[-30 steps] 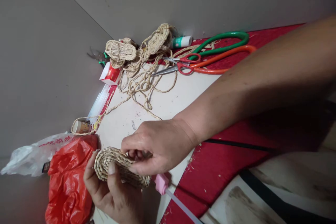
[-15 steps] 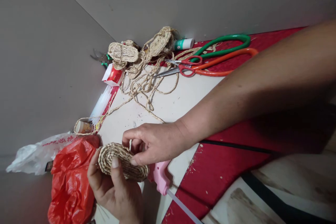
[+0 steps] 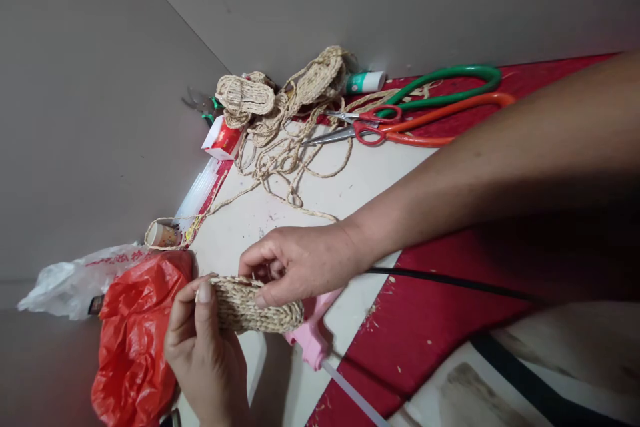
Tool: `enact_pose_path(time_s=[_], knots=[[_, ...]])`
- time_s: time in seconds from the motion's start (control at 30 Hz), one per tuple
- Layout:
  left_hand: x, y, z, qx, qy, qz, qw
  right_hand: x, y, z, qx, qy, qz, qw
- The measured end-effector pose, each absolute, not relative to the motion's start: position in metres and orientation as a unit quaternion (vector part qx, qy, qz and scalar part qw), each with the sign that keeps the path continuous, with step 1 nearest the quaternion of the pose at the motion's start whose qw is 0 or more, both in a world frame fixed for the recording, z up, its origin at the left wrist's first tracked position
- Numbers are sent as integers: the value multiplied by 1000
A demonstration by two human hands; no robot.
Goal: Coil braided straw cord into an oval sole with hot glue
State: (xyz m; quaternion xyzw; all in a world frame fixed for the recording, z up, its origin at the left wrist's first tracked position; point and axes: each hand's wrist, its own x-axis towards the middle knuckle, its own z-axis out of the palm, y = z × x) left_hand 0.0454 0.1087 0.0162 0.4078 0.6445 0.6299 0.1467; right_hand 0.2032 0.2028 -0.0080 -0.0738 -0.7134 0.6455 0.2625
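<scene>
A coiled oval piece of braided straw rope (image 3: 257,303) is held between both hands above the white surface. My left hand (image 3: 205,327) pinches its left end, with the thumb on the near face and the fingers behind. My right hand (image 3: 295,267) is closed at the upper right edge, its thumb against the rope and its other fingers curled. Under the right hand and partly hidden lies a pink glue gun (image 3: 311,340) with a translucent glue stick (image 3: 355,393) in its back. A straw cord (image 3: 310,211) runs over the surface toward the right wrist.
Coiled straw bundles (image 3: 245,95), large green-and-orange-handled shears (image 3: 445,103), small red scissors (image 3: 370,123) and a white-green tube (image 3: 367,82) lie by the wall. Leftward are a red-white box (image 3: 221,140), glue sticks (image 3: 197,190), a paper cup (image 3: 164,235) and a red plastic bag (image 3: 137,333).
The woven piece has tilted, showing more of its side and less of its coiled face. Both hands remain on it; my left thumb is now nearer its upper left end.
</scene>
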Motion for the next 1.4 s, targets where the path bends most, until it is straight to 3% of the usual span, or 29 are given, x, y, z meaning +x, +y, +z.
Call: enact_pose_path(time_s=[0.3, 0.57, 0.73, 1.0, 1.2, 1.4], knots=[[43, 110, 23, 400, 618, 631, 246, 207, 204, -2, -76, -737, 624, 247], [43, 108, 14, 457, 632, 613, 123, 205, 202, -5, -70, -724, 643, 240], [45, 105, 15, 402, 625, 637, 205, 206, 201, -4, -49, -714, 663, 219], [52, 111, 9, 392, 592, 633, 309, 198, 209, -12, -86, -647, 692, 308], [54, 110, 0, 388, 615, 620, 294, 203, 209, -9, -133, -673, 672, 278], [53, 113, 2, 386, 607, 643, 261, 206, 209, -6, -130, -717, 576, 371]])
